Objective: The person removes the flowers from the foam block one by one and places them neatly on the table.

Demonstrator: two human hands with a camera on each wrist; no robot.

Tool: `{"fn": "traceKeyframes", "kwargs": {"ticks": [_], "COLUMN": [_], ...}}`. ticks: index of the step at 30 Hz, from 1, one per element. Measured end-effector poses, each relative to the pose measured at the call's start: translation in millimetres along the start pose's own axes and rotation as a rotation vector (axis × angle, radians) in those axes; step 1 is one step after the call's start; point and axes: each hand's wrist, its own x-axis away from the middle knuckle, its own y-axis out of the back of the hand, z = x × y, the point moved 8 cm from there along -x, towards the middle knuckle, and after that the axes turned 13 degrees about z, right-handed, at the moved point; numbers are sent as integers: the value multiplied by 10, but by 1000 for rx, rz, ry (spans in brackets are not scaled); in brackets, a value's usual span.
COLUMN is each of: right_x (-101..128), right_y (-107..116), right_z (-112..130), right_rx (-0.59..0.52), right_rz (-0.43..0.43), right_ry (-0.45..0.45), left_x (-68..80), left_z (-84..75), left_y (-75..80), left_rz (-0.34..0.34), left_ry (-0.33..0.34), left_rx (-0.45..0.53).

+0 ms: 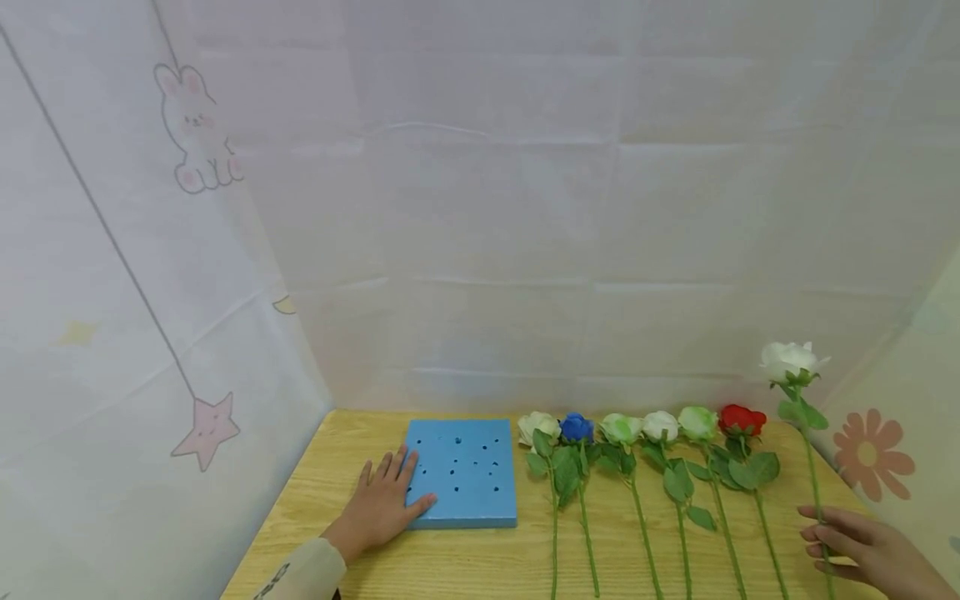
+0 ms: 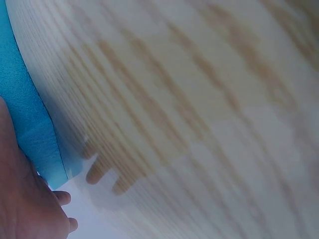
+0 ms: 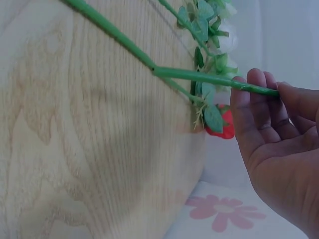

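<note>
Right hand (image 1: 862, 546), lower right of frame, pinches the stem of a white rose (image 1: 793, 360) between thumb and fingers; bloom raised upright at right. Left hand (image 1: 386, 500), fingers spread flat, rests on the blue foam block (image 1: 465, 471), lower centre. Six roses lie in a row between: white, blue (image 1: 576, 427), pale green, red (image 1: 742, 419). Stems cut off by bottom edge. Left wrist view blurred.

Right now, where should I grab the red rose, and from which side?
Pinch the red rose low on its bare stem, below the leaves, coming from above. It lies flat on the table with stems close on either side, so a side approach would likely bump them.
</note>
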Motion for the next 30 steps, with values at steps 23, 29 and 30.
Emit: {"fn": "traceKeyframes", "kwargs": {"ticks": [23, 29, 30], "right_x": [-90, -131, -137], "right_y": [222, 260, 263], "right_z": [-474, -596, -614], "right_rx": [-44, -73, -74], "right_rz": [37, 130, 135], "right_ry": [-55, -37, -37], "left_x": [10, 24, 27], "left_z": [16, 24, 25], "left_y": [-5, -20, -20], "left_rz": [3, 2, 1], "left_ry": [0, 1, 1], "left_rx": [-2, 1, 4]}}
